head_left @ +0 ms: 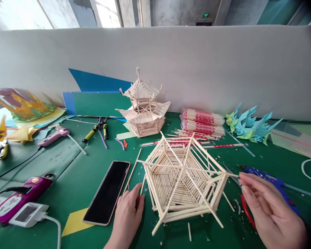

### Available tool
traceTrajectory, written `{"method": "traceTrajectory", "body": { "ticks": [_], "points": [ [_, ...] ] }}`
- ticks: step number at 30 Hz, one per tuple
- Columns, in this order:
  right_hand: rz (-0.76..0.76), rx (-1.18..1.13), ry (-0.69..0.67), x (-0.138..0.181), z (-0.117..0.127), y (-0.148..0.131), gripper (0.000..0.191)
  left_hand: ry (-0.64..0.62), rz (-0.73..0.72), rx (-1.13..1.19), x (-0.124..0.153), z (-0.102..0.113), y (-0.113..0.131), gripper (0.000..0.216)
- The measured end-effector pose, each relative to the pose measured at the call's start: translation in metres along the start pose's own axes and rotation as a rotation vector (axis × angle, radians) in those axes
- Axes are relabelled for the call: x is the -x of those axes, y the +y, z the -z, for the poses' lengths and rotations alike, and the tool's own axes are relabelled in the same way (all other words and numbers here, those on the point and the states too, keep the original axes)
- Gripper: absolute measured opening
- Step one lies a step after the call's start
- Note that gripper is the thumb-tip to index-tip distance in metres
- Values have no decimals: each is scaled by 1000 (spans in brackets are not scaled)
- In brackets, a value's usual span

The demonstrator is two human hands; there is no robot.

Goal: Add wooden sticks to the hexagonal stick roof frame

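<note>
Wooden frame (182,180) sits between left hand (128,212) and right hand (266,204), both open, empty; glue gun (273,180) half-hidden.

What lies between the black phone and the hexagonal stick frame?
In the head view, a loose thin stick lies slanted between the phone and the stick frame, and the person's left hand rests on the green mat there.

Hexagonal stick frame (182,180), flat on table

You see a pale wooden hexagonal stick frame (182,180) on the green worktop (75,180), beside a blue plastic glue gun (271,181) and a black-screened phone (107,192).
</note>
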State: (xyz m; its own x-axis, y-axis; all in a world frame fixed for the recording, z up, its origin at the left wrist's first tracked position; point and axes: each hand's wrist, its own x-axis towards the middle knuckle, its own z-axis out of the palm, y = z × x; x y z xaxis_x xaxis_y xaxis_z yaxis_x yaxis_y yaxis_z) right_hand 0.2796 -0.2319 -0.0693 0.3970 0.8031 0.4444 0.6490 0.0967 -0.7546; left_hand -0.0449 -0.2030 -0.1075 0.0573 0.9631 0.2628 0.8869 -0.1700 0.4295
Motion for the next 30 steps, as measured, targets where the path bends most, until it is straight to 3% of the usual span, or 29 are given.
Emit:
{"method": "traceTrajectory", "body": {
  "ticks": [7, 13, 20, 24, 30],
  "points": [
    [-13, 19, -1, -1, -2, 2, 25, -83, -71, -132, -12, 9, -6, 31],
    [-46, -80, 53, 1, -6, 2, 25, -202, -60, -253, -71, 22, -2, 19],
    [-79, -74, 199, 8, -8, 11, 29, -418, -151, -281, -141, 3, -4, 27],
    [-69, -68, 223, 8, -7, 17, 30, -485, -202, -304, -155, -11, -6, 31],
    [-119, -121, 236, 5, -7, 27, 30, -468, -154, -327, -166, -18, -5, 30]
  ]
}}
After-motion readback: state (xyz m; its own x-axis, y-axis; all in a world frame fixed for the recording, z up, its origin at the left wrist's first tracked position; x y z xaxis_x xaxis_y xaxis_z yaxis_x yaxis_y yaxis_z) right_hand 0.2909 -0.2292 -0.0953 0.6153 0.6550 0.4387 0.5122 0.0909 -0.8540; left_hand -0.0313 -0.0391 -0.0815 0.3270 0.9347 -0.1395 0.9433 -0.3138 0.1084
